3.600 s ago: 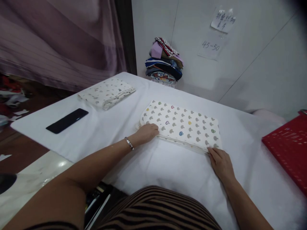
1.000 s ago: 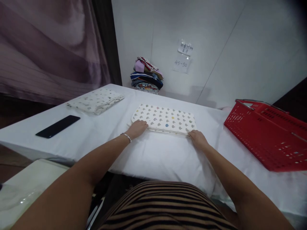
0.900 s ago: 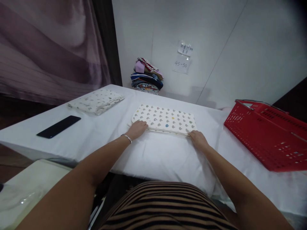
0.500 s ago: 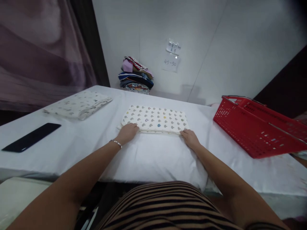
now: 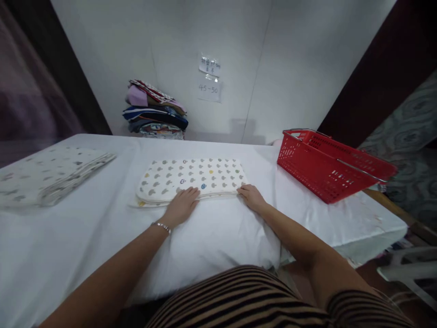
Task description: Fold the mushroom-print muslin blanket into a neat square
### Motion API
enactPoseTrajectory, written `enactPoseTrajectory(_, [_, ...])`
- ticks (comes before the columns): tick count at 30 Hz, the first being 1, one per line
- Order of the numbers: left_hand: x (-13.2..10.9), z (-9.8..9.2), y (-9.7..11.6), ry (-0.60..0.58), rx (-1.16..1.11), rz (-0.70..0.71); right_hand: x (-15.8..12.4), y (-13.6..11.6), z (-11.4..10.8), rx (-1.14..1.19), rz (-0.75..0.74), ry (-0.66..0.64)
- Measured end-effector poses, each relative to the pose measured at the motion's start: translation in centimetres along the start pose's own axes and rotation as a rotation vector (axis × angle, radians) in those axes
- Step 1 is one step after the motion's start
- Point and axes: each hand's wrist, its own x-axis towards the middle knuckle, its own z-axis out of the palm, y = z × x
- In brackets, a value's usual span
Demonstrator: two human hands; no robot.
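A folded white cloth [image 5: 194, 175] printed with small grey and a few coloured mushroom-like shapes lies flat in the middle of the white-covered table. Over its front edge, left of the middle, my left hand [image 5: 182, 206] rests with its fingers stretched out flat. My right hand [image 5: 251, 197] has its fingers curled at the front right corner of the cloth and grips the edge there. The left end of the cloth is free, with its layers slightly apart at the rounded front corner.
Another folded cloth [image 5: 51, 177] with a similar print lies at the left. A red plastic basket [image 5: 327, 168] with metal handles stands at the right. Behind the table is a stack of folded fabrics [image 5: 157, 114]. Paper signs [image 5: 209, 89] hang on the wall.
The view has turned to the right, and the dark flat object at the left has gone out of it. My left hand has slid from the cloth's left corner towards its middle.
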Motion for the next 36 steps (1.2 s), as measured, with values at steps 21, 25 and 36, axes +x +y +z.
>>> enactPoseTrajectory(21, [-0.1, 0.7, -0.8, 0.042, -0.025, 0.027, 0.2, 3.0, -3.5, 0.719, 0.842, 0.037])
enactPoseTrajectory(25, [-0.1, 0.8, -0.7, 0.047, -0.022, 0.02, -0.5, 2.4, -3.2, 0.592, 0.73, 0.04])
enactPoseTrajectory(36, [-0.1, 0.5, -0.6, 0.037, -0.028, 0.014, -0.7, 1.4, -2.0, 0.279, 0.56, 0.081])
